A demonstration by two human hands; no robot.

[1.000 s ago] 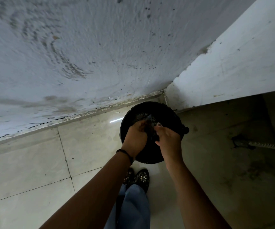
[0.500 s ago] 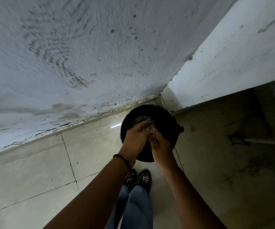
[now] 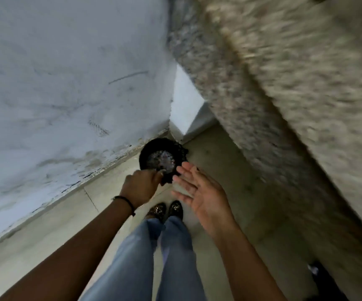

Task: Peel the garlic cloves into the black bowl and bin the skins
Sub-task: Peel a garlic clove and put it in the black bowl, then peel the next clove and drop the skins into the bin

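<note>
stage: binning, likely near done | skins (image 3: 161, 158) in bin (image 3: 147, 148) | right hand (image 3: 199, 192) spread, empty | left hand (image 3: 140, 184) curled at rim, hold unclear | peeling progress not visible

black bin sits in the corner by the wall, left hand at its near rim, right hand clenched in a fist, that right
Not quite. The right hand is no fist: it is open, fingers straight, palm showing, beside the black bin. The rest stands: the bin sits in the corner by the wall, with the left hand at its near rim. The head view shows this.
</note>
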